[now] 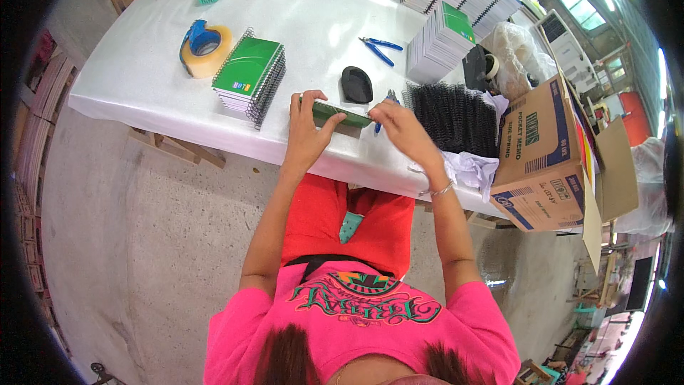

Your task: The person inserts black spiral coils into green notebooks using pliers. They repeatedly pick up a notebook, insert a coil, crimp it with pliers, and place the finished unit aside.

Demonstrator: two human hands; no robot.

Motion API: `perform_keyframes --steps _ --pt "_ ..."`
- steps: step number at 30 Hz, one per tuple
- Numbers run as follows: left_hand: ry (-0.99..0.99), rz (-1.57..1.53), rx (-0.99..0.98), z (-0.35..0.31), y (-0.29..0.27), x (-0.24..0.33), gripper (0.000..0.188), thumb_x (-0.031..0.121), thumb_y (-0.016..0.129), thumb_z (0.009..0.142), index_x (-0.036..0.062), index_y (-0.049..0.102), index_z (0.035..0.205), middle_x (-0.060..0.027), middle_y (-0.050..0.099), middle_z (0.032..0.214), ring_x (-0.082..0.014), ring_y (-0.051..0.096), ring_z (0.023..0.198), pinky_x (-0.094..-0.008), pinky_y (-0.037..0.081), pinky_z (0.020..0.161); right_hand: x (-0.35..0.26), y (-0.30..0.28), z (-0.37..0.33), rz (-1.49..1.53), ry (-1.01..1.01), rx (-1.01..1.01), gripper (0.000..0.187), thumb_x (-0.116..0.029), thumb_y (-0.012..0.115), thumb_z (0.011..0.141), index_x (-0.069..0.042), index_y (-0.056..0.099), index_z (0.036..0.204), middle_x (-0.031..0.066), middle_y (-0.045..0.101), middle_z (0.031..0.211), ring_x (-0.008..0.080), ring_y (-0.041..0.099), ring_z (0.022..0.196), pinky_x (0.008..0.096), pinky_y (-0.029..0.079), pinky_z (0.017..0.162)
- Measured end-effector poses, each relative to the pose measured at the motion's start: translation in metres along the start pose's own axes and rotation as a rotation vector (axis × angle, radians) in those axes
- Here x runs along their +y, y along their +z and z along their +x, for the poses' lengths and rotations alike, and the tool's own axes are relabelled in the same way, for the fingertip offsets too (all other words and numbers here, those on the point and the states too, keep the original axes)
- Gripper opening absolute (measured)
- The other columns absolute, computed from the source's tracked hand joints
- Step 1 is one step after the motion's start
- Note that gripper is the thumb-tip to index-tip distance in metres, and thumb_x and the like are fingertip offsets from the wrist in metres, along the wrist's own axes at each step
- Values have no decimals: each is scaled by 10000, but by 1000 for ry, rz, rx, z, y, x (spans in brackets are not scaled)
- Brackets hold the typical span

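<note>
Your left hand (305, 128) and right hand (396, 127) both pinch the flat green notebook cover (340, 115) over the white surface (142, 64). A brown cardboard box with blue labels (545, 157) sits at your right

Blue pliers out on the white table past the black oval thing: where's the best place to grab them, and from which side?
Judging by the pose, take the blue-handled pliers around both handles, coming from above on the right. The handles splay apart toward the stacked notebooks; the thin jaws point left and offer little to hold.

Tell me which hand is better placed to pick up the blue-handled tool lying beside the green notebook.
Right, probably. The right hand holds the flat green notebook at its end next to the blue-handled tool on the white table. The left hand clasps the notebook's far end.
</note>
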State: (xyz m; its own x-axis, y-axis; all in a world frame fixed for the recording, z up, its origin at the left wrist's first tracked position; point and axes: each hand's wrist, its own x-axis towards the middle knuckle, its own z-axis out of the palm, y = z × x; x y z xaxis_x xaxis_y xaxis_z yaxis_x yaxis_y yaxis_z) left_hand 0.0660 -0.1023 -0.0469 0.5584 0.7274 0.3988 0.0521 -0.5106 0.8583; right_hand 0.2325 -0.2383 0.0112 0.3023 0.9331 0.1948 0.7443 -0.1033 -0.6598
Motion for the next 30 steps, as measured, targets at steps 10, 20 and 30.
perform_keyframes --steps 10,20,30 --pt "73 -50 -119 16 -22 -5 500 256 784 811 40 475 1139 -137 462 1080 -294 506 1012 -386 429 898 65 -8 56 -122 -94 -207 282 -181 766 813 -88 661 1058 220 499 1350 393 452 1274 438 390 1047" --pt "70 -133 -248 27 -25 -17 562 282 827 759 72 464 1133 -107 450 1084 -251 483 1032 -350 417 916 62 15 52 0 -148 -115 258 27 707 788 -68 627 1014 160 440 1391 343 493 1236 390 442 989" --pt "30 -226 -186 19 -4 -22 895 391 921 620 67 427 1293 -98 430 1227 -253 441 1176 -366 387 1014 68 11 75 -210 -115 -43 364 -264 811 766 -58 624 1001 252 446 1370 396 449 1283 446 408 1041"
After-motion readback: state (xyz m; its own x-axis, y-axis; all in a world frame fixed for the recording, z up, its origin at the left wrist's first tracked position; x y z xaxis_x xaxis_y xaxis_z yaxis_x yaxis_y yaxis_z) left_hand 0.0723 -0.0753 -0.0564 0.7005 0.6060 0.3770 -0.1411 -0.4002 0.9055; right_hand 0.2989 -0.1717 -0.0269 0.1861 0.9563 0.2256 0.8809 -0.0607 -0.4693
